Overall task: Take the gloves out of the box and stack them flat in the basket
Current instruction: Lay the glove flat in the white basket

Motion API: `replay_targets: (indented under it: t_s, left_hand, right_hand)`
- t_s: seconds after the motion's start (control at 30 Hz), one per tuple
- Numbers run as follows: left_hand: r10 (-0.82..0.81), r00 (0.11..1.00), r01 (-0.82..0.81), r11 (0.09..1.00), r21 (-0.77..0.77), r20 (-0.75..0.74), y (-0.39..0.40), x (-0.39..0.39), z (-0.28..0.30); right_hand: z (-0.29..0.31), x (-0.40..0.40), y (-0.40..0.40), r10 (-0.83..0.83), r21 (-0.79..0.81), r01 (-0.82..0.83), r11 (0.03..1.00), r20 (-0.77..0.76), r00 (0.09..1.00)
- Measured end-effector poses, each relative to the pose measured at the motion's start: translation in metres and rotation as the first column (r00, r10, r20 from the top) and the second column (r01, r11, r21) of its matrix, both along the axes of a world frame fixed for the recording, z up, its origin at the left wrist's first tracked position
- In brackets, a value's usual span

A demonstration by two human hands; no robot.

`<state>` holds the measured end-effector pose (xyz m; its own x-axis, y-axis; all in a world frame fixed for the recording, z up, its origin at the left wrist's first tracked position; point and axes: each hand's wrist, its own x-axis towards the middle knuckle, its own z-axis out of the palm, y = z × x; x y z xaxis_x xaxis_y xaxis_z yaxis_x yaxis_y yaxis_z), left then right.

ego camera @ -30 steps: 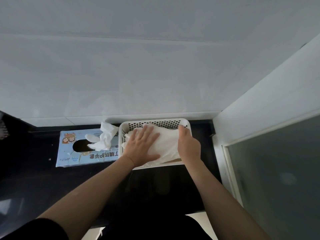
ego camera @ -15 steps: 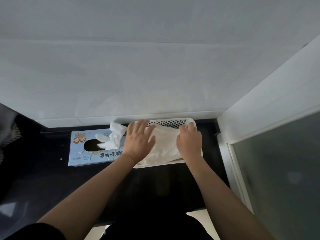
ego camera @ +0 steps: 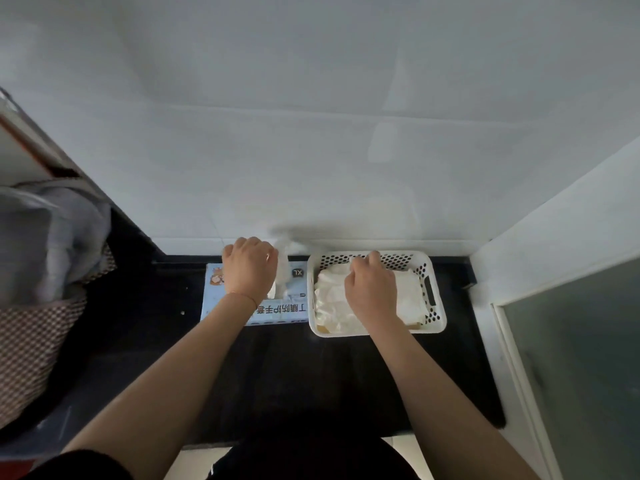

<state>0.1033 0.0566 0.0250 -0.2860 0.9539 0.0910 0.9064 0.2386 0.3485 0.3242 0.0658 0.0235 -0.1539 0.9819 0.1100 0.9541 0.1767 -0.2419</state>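
Black counter (ego camera: 277, 368) under a pale wall carries the basket (ego camera: 437, 317). Left hand (ego camera: 250, 268) has shifted off the stacked gloves (ego camera: 332, 299) to the box (ego camera: 298, 311) beside the basket, pinching a blurred new glove (ego camera: 283, 268); right hand (ego camera: 372, 292), fingers curled, presses the stack, so another transfer begins.

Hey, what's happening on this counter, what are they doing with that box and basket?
A person is moving thin white disposable gloves from a light blue cardboard glove box into a white perforated plastic basket beside it on the black counter. The left hand is over the box, pulling up a blurred white glove. The right hand rests, fingers curled, on the pile of gloves already lying in the basket.
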Motion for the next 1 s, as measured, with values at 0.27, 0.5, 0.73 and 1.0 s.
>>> replay_targets:
  t_s: [0.27,0.5,0.73,1.0]
  left_hand:
    - [-0.032,0.612,-0.002,0.999,0.042,0.791,-0.004,-0.001,0.081]
    - [-0.017,0.376,-0.056,0.998,0.041,0.927,-0.008,0.005,0.096]
    - [0.019,0.623,0.129,0.983,-0.127,0.782,-0.012,0.0,0.085]
    - [-0.074,0.647,0.209,0.974,-0.083,0.759,-0.011,0.011,0.098]
  right_hand:
    - [0.064,-0.045,0.001,-0.239,-0.417,-0.086,0.905,-0.665,0.708]
    - [0.097,-0.054,-0.003,-0.283,-0.454,-0.163,0.876,-0.758,0.587]
    - [0.107,-0.036,-0.003,-0.352,-0.398,0.006,0.917,-0.804,0.479]
    - [0.13,-0.02,-0.006,-0.183,-0.334,-0.227,0.915,-0.844,0.504]
